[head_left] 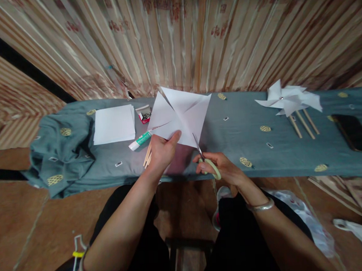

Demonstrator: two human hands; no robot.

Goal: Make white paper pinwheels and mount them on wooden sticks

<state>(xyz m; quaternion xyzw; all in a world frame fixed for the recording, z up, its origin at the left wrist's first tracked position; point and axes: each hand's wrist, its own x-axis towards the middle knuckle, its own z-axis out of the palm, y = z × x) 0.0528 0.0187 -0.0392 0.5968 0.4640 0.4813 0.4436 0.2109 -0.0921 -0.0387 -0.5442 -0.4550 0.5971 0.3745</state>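
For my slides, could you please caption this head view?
Left hand holds a white paper square; right hand cuts it with scissors over a grey cloth.

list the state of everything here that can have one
paper square, held up, partly slit
scissors, blades at the square's lower edge
left hand, gripping the paper square
right hand, gripping the scissors
glue stick, lying on its side
small box, open
phone, screen dark
pinwheels, assembled, lying flat

Home craft corner, curtain (176, 38), cloth-covered bench (290, 146)
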